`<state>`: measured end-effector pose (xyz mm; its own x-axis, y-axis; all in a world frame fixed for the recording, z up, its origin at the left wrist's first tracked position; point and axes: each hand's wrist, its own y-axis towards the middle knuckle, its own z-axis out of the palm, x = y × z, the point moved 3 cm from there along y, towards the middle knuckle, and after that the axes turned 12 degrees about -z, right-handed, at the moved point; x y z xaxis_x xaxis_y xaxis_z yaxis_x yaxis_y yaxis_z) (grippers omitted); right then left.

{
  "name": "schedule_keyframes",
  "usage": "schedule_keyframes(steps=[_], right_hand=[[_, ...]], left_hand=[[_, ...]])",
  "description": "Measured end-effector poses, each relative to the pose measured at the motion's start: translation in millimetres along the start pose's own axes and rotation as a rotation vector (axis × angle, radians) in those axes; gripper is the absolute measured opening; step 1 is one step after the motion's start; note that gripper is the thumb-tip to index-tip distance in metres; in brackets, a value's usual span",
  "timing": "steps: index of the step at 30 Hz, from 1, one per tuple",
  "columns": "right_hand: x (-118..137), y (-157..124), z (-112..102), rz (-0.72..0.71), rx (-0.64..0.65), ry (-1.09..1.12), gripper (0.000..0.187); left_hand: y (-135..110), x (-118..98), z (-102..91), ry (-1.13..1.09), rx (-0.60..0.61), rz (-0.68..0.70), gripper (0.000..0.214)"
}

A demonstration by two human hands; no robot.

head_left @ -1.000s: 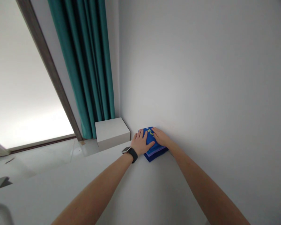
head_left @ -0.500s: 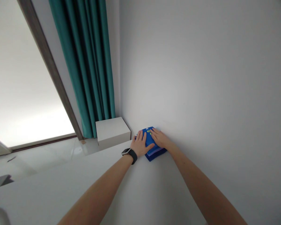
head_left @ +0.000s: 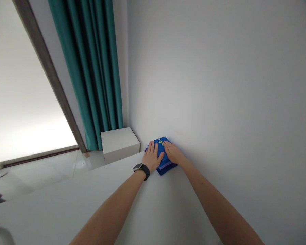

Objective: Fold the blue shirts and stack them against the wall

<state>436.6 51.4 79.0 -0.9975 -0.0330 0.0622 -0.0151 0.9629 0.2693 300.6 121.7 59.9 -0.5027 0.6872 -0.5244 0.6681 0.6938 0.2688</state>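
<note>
A small stack of folded blue cloth [head_left: 159, 147], with a yellow-green print and a white mark on top, lies on a white surface against the wall. Darker blue and lilac folded layers show at its near edge. My left hand [head_left: 151, 157] rests flat on the left side of the stack, fingers spread, with a black-strapped watch [head_left: 142, 168] on the wrist. On the right side my right hand [head_left: 173, 152] lies with its fingers stretched over the top, close to the wall. Both palms hide part of the cloth.
The white surface [head_left: 91, 204] runs from the lower left up to the wall [head_left: 206, 68]. Beyond its far edge stands a white box-like cabinet [head_left: 121, 139] below teal curtains [head_left: 91, 68]. Shiny floor [head_left: 53, 166] lies at left. A blurred grey curved bar [head_left: 1, 231] shows at lower left.
My right hand has shifted slightly inward and down on the cloth stack. My left hand stays pressed on it. The whole view has moved a little, so the room sits further left.
</note>
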Motion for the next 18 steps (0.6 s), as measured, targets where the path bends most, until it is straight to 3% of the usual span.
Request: schedule_keyframes(steps=[9, 15, 18], right_hand=[[-2.1, -4.4, -0.5, 0.002, -0.152, 0.088, 0.057], [4.4, -32.4, -14.1, 0.095, -0.471, 0.294, 0.055], [8.4, -53.4, -6.1, 0.139, -0.537, 0.295, 0.050]], left_hand=[[-1.9, -4.3, -8.4, 0.124, 0.052, -0.041, 0.068], [-7.0, -7.1, -25.4, 0.184, 0.040, 0.015, 0.061], [-9.8, -6.3, -28.1, 0.214, 0.072, 0.012, 0.063]])
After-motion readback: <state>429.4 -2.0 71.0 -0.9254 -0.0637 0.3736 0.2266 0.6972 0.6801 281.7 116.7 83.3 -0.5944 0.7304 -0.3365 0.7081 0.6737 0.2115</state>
